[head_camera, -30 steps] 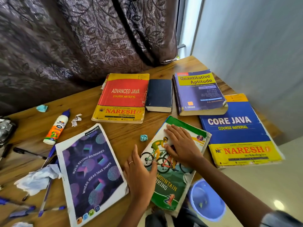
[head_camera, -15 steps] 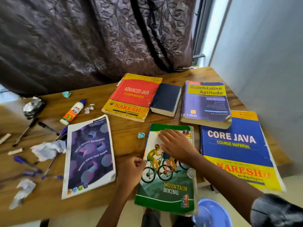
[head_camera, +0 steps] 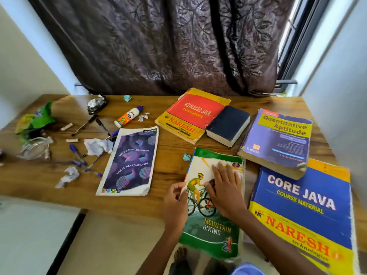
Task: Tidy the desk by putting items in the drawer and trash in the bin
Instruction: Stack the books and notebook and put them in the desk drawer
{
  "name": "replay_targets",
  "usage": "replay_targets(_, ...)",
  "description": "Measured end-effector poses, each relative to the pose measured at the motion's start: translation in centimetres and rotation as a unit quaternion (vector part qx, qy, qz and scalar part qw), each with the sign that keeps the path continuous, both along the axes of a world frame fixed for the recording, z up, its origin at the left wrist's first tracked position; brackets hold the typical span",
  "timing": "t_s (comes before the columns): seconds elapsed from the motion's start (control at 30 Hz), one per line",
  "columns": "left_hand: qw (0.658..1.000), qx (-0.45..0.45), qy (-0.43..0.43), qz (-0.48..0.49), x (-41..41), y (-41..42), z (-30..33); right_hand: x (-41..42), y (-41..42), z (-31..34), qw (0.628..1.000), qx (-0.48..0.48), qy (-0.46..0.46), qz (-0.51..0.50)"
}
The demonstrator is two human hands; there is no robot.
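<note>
A green "Mountain Biking" book lies on the wooden desk, hanging over its front edge. My left hand pinches the book's left edge. My right hand lies flat, fingers spread, on its cover. A purple notebook lies to the left. Crumpled paper scraps and a small blue paper ball lie about. Several pens and a glue bottle sit left of centre.
Behind are a red "Advanced Java" book, a dark blue book, "Quantitative Aptitude" and "Core Java". A green wrapper and a cable lie far left. A blue bin's rim shows below the desk. Dark curtain behind.
The view has pulled back and shows more of the desk's left side. My left hand went from lying flat beside the book to pinching its left edge. The book now overhangs the front edge further.
</note>
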State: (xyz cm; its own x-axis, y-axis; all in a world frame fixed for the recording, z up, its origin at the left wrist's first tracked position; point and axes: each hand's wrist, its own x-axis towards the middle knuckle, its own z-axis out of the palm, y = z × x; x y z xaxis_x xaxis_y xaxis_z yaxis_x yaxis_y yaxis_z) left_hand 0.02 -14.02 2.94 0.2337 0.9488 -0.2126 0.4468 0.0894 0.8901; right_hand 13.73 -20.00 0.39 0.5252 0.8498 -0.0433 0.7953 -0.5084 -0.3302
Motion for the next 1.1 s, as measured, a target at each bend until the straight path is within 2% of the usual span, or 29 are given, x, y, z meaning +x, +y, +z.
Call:
replay_targets(0.13, 0.999, -0.009, -0.014, 0.043, 1.0, 0.2, 0.1, 0.0, 0.7, 0.2, 1.000, -0.005, 0.001, 0.027)
replay_targets(0.23, 0.999, -0.021, -0.006, 0.037, 1.0, 0.5, 0.3, -0.8, 1.1, -0.2, 0.999, -0.006, -0.010, 0.029)
replay_targets(0.4, 0.990, 0.107, 0.092, 0.027, -0.3, 2.9, 1.3, -1.2, 1.2, -0.4, 0.999, 0.016, -0.033, 0.023)
replay_targets(0.5, 0.971, 0.150, 0.172, 0.072, -3.0, 5.9, 1.9, -1.8, 2.3, 1.0, 0.994, 0.098, 0.043, -0.005)
replay_targets(0.57, 0.964, 0.132, 0.206, 0.101, -5.1, 8.2, 2.0, -2.6, 4.0, 2.4, 0.982, 0.159, 0.105, -0.011)
replay_targets(0.6, 0.964, 0.116, 0.212, 0.108, -6.1, 9.3, 2.0, -3.2, 5.0, 3.1, 0.969, 0.180, 0.167, -0.010)
replay_targets(0.7, 0.965, 0.070, 0.225, 0.116, -8.6, 11.9, 2.0, -5.2, 8.0, 5.1, 0.891, 0.151, 0.427, -0.026)
replay_targets(0.8, 0.966, 0.027, 0.238, 0.094, -10.2, 13.9, 1.9, -7.4, 10.7, 5.7, 0.797, 0.076, 0.593, -0.083)
replay_targets(0.83, 0.965, 0.018, 0.250, 0.080, -10.7, 14.4, 1.8, -8.1, 11.5, 5.7, 0.781, 0.061, 0.614, -0.096)
replay_targets(0.97, 0.951, 0.017, 0.307, 0.041, -11.7, 15.4, 1.1, -10.8, 13.7, 4.9, 0.785, 0.054, 0.610, -0.099)
replay_targets(1.1, 0.944, 0.006, 0.329, 0.029, -12.5, 16.9, 1.0, -11.2, 14.4, 4.5, 0.773, 0.082, 0.607, -0.162)
